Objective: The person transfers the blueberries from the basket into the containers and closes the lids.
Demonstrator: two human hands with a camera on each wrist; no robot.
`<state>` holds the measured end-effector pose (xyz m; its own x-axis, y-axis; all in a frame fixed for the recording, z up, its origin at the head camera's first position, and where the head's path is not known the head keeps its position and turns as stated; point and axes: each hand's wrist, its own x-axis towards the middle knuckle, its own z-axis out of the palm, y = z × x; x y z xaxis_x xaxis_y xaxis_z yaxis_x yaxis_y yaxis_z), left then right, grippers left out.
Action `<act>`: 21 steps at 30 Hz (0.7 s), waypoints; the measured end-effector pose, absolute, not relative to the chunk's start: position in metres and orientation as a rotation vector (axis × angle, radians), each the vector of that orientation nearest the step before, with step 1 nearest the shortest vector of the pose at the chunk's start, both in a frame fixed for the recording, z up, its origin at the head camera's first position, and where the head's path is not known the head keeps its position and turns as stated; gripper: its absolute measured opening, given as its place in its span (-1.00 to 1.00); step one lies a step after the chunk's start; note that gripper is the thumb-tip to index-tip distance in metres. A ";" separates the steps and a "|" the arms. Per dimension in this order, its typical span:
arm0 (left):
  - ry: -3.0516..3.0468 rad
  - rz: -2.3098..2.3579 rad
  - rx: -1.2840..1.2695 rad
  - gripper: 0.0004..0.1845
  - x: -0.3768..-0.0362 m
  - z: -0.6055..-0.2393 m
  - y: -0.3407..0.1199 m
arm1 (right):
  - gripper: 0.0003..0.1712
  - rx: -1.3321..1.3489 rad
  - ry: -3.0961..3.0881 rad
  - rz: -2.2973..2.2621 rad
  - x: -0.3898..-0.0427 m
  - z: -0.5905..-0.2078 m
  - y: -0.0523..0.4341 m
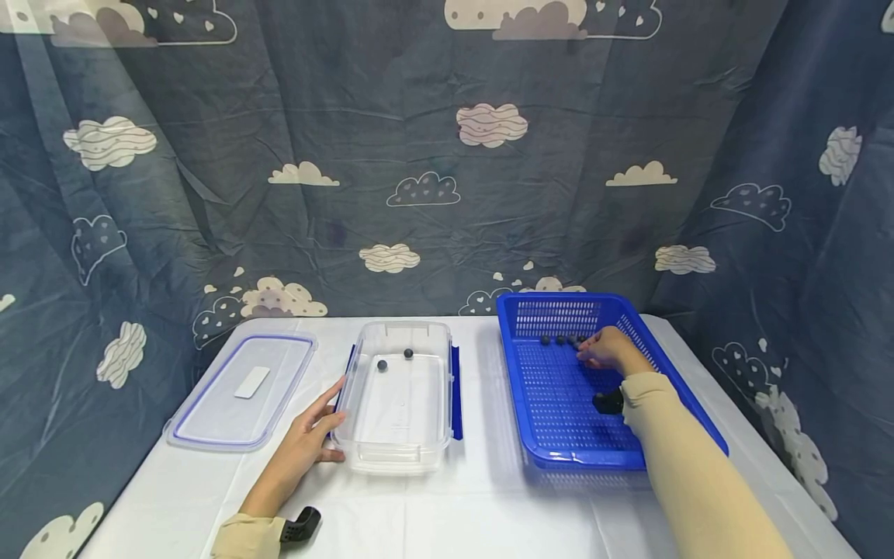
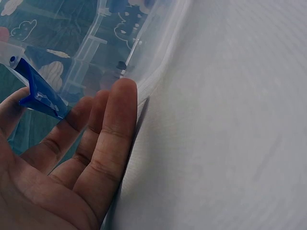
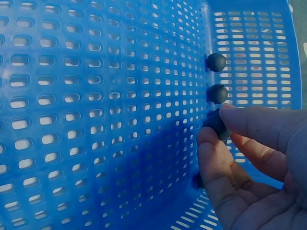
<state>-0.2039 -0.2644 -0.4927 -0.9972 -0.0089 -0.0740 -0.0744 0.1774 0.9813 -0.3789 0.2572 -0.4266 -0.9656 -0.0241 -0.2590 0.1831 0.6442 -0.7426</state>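
Observation:
Inside the blue basket [image 1: 559,411], my right hand [image 1: 606,351] pinches a dark blueberry [image 3: 217,125] between thumb and fingertip, close to the far wall. Two more blueberries [image 3: 217,94] sit beside it along that wall, and another [image 3: 197,180] is partly hidden behind the fingers. To the left stands a clear plastic container [image 1: 398,415] with blue side latches folded outward. Two blueberries [image 1: 382,366] lie on its floor. My left hand [image 1: 296,454] rests against the container's left side, its fingers [image 2: 115,129] fairly straight and the thumb near the blue latch [image 2: 42,91].
A clear lid [image 1: 279,419] with a blue seal lies flat at the table's left, a small white rectangle [image 1: 251,382] on it. White cloth covers the table [image 1: 489,505]. A dark cloud-patterned curtain [image 1: 363,217] hangs behind and at both sides.

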 end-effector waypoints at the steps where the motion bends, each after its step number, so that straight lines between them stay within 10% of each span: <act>1: 2.369 1.984 -0.085 -0.35 -0.204 -0.492 -0.264 | -0.75 0.130 2.618 -1.226 -0.379 -0.426 0.257; 21: 2.360 1.998 -0.068 -0.35 -0.204 -0.493 -0.263 | -0.78 0.065 2.715 -1.083 -0.387 -0.420 0.246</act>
<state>-0.2041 -0.2635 -0.4930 -0.9979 -0.0020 -0.0653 -0.0648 0.1647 0.9842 -0.3869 0.2460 -0.4201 -0.9755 -0.0393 -0.2166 0.1206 0.7277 -0.6752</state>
